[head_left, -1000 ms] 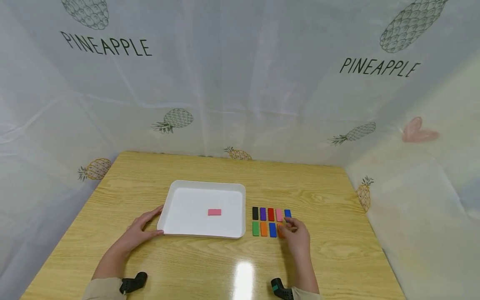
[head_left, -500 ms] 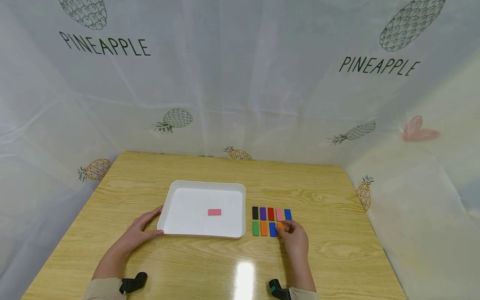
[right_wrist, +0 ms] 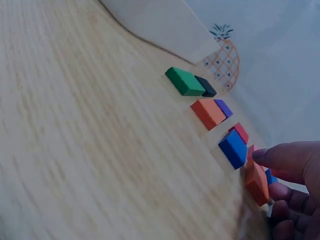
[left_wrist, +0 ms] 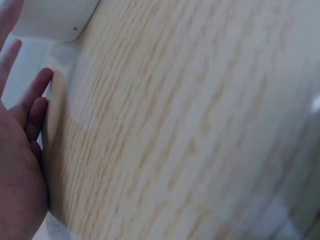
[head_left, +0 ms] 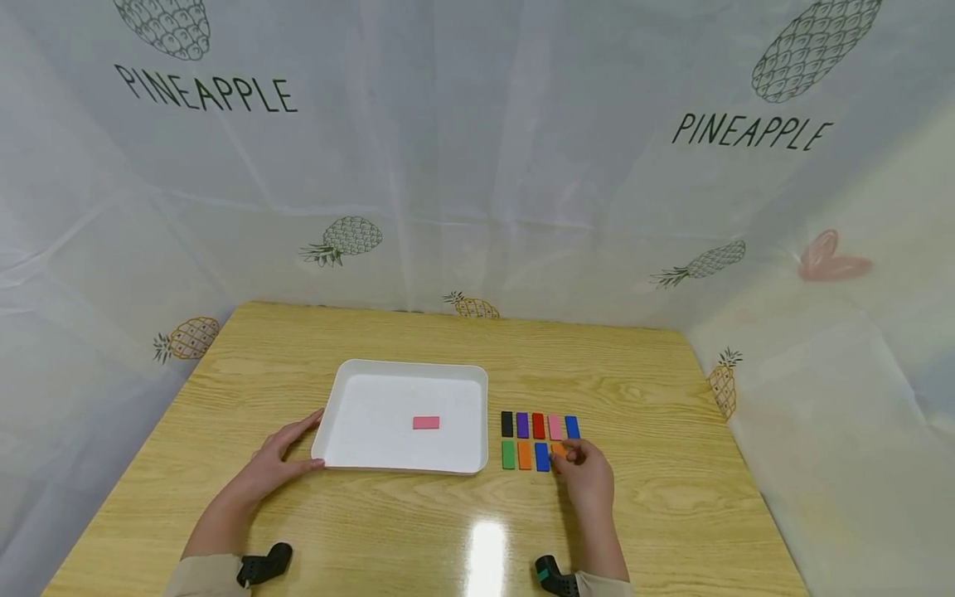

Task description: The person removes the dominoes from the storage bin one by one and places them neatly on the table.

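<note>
My right hand (head_left: 588, 477) has its thumb and fingers around an orange block (right_wrist: 257, 184) at the right end of the near row, pinching it at table level. Part of that block is hidden by the fingers in the head view. Beside it in the row lie a blue block (head_left: 542, 457), another orange block (head_left: 525, 456) and a green block (head_left: 508, 455). On the left, my left hand (head_left: 272, 464) rests with spread fingers against the left side of a white tray (head_left: 406, 370). Inside the tray lies one pink block (head_left: 426, 423).
A far row holds black (head_left: 507, 424), purple (head_left: 522, 425), red (head_left: 538, 426), pink (head_left: 555, 427) and blue (head_left: 572, 426) blocks, just right of the tray. Behind the wooden table (head_left: 634, 373) hangs a pale pineapple-print sheet (head_left: 477, 166).
My right hand has shifted slightly left and toward me, its fingers closing in around the orange block and uncovering more of the far blue block. My left hand stays at the tray.
</note>
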`<state>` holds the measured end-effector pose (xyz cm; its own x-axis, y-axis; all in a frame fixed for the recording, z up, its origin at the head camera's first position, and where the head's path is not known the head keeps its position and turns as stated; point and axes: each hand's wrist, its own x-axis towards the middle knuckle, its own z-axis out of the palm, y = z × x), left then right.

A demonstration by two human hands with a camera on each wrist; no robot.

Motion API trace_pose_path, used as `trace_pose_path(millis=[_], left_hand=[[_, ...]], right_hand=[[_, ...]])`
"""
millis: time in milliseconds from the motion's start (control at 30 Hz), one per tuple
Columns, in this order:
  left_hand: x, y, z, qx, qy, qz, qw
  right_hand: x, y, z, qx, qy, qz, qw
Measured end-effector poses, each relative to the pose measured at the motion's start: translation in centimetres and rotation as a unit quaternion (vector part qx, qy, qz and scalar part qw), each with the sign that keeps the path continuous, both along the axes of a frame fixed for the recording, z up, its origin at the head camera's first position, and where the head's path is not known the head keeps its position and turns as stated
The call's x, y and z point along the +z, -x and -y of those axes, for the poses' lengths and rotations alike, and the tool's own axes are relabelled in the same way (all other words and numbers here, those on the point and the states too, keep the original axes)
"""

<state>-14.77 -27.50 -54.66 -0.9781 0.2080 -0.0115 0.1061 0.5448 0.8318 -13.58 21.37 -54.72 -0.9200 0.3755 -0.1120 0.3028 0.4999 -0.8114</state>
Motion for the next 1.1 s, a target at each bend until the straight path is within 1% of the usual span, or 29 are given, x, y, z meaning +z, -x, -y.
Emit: trace_pose_path(millis=[67,133,300,467,533,600,667,800,867,933,1100], left_hand=[[-0.1,0.0,0.0,-0.001,0.000,-0.002,1.0000],[-0.1,0.0,0.1,-0.003,-0.003,-0.003,1.0000],[-0.2,0.0,0.1,-0.003,-0.005,-0.010,0.9999],[-0.2,0.0,0.1,-0.003,-0.002,-0.012,0.9999],[-0.2,-0.1,0.1,-0.004,0.000,-0.011,0.9999],[-0.2,-0.1,0.1,-0.003,0.004,-0.007,1.0000],[-0.3,-0.1,0.2,-0.003,0.008,-0.005,1.0000],[-0.4,-0.2,0.3,-0.004,0.018,-0.001,0.9998],[-0.3,-0.2,0.3,-0.009,0.013,-0.004,0.9999],[-0.1,-0.3,0.3,-0.013,0.009,-0.008,0.9998],[-0.1,-0.2,0.5,-0.020,-0.003,-0.008,0.9998]], right_hand=[[0.3,0.0,0.1,0.002,0.002,-0.008,1.0000],[0.7,0.1,0.2,0.007,0.016,-0.019,0.9997],[2.3,0.5,1.6,0.038,0.075,-0.048,0.9953],[4.0,0.8,4.1,0.082,0.136,-0.063,0.9853],[4.4,0.9,5.2,0.102,0.164,-0.068,0.9788],[4.6,1.0,6.3,0.118,0.181,-0.071,0.9737],[4.8,1.1,7.3,0.136,0.189,-0.069,0.9701],[4.7,1.4,9.1,0.162,0.183,-0.056,0.9680],[4.6,1.6,9.9,0.177,0.182,-0.054,0.9656],[5.7,1.4,10.8,0.195,0.183,-0.057,0.9620],[6.1,2.0,12.6,0.232,0.178,-0.054,0.9548]])
